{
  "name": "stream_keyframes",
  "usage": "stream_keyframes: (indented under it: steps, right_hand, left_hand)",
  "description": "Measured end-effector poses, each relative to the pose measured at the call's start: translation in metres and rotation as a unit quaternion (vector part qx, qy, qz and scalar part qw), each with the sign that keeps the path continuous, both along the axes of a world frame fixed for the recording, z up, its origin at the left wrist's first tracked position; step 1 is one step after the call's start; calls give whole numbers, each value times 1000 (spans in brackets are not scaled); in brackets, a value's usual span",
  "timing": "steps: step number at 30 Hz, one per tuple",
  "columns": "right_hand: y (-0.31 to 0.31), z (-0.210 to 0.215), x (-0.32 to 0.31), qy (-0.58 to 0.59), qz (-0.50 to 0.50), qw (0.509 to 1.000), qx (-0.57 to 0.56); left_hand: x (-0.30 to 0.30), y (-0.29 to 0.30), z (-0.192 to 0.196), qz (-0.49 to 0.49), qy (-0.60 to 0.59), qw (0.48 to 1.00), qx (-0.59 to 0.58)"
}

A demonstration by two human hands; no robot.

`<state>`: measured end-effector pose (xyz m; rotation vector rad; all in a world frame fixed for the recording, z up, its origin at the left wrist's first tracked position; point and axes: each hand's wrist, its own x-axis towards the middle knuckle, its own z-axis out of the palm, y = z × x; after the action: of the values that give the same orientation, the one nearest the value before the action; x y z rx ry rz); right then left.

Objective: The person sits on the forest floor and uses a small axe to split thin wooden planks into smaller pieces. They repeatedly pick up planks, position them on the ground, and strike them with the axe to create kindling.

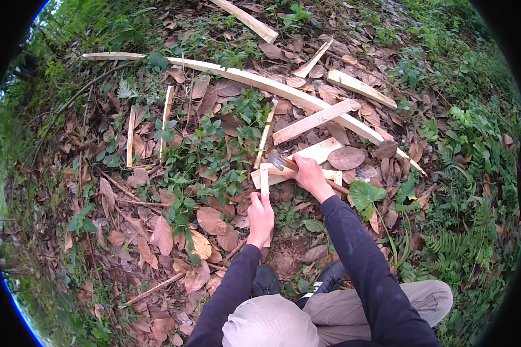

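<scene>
In my right hand (311,176), the fingers wrap around the wooden handle of a hammer (279,161). Its metal head is just above the top of a short, pale wooden stick (264,180), and I cannot tell whether they touch. My left hand (260,217) grips that stick near its lower end. A wide wooden board (324,151) lies behind the hammer, and a second pale strip (333,174) shows partly beneath my right hand. Another squared wooden piece (315,121) lies just beyond them.
A long wooden strip (260,82) crosses the ground behind the boards. Thin sticks (167,118) stand or lean at the left. A wooden block (362,88) lies at the far right. Dry leaves (211,221), green plants (469,150) and my shoes (265,281) surround the spot.
</scene>
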<state>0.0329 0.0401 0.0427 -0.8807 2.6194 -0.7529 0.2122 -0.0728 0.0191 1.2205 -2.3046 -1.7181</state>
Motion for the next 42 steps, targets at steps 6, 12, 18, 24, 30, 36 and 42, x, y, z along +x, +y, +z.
stream_keyframes:
  steps: [6, 12, 18, 24, 30, 36, 42]
  right_hand:
    - [7, -4, 7, -2, -59, 998, -27]
    - [11, -7, 3, -27, -67, 995, -63]
    - [12, -7, 3, -19, -72, 996, -57]
    - [13, -6, 7, 2, -64, 997, -34]
    - [13, -9, 5, 10, -24, 996, -88]
    - [7, -5, 4, 16, 22, 998, -55]
    - [10, -2, 0, 10, 49, 998, -29]
  left_hand:
    - [-13, 1, -9, -27, -4, 998, -52]
    - [-15, -7, 3, -40, -35, 997, -53]
    - [-17, -4, 8, -30, -33, 998, -35]
    - [-14, -4, -3, -46, -53, 996, -54]
    - [-15, -6, -6, -46, -73, 996, -34]
    - [-15, -1, 6, -39, -64, 996, -50]
    - [-9, 6, 8, -33, -68, 996, -41]
